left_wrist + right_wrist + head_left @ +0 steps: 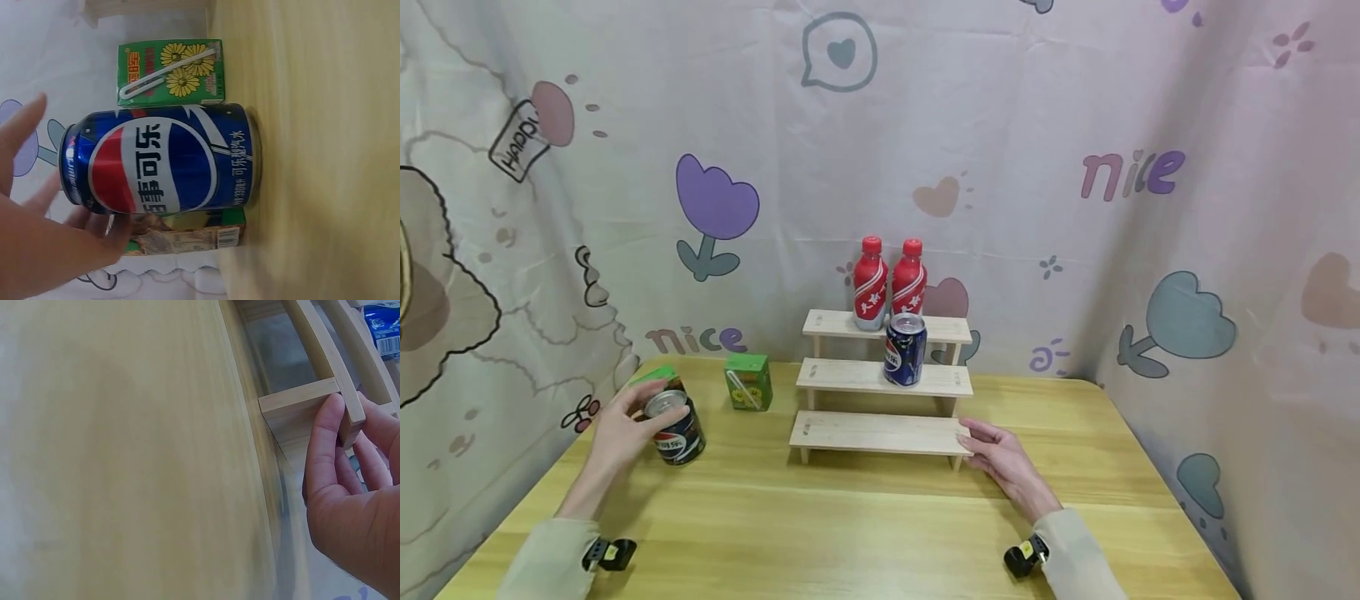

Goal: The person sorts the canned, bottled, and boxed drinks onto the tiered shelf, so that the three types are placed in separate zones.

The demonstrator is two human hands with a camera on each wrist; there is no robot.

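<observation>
A dark blue Pepsi can point(169, 162) stands upright on the table at the left. My left hand point(628, 425) is around its upper part, fingers behind it. In the left wrist view the thumb point(22, 128) stands apart from the can. With thumb and fingers, my right hand point(1003, 458) pinches the right end of the lowest step of a three-tier wooden shelf point(872, 432). A second blue can point(905, 352) is upright on the middle step. Two red bottles point(870, 287) stand on the top step.
A green drink carton point(748, 383) with a straw stands between the left can and the shelf. Another green carton point(187, 234) is partly hidden behind the left can and hand. A printed curtain point(1000, 108) hangs behind the wooden table point(820, 533).
</observation>
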